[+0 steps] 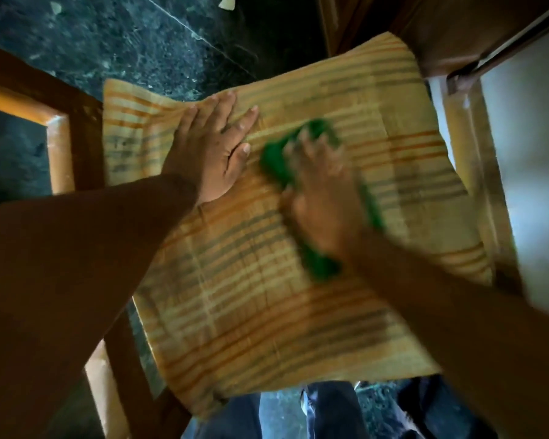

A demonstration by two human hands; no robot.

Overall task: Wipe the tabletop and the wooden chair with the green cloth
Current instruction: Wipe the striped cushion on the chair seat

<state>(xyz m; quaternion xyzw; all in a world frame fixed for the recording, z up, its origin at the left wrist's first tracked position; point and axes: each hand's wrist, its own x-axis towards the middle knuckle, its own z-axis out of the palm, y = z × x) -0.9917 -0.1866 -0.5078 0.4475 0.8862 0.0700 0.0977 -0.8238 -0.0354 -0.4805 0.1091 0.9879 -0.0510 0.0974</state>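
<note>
Right hand (322,188) is curled down over the green cloth (279,163), fingers bunched on it, pressing it onto the striped seat cushion (267,299) near cushion centre (hand and cloth are motion-blurred, exact finger grip unclear). Cloth shows at 11 o'clock and 6 o'clock of that hand. Left hand (213,150) lies flat, fingers spread, palm down on the cushion, just beside the cloth at its 9 o'clock, not touching it as far as I can tell. Both sleeves are dark brown. Cushion sits on the wooden chair (86,147); frame visible at 9 o'clock and 7 o'clock. Dark speckled floor (108,42) at 11 o'clock. Person's legs in dark trousers (330,413) at 6 o'clock.
</note>
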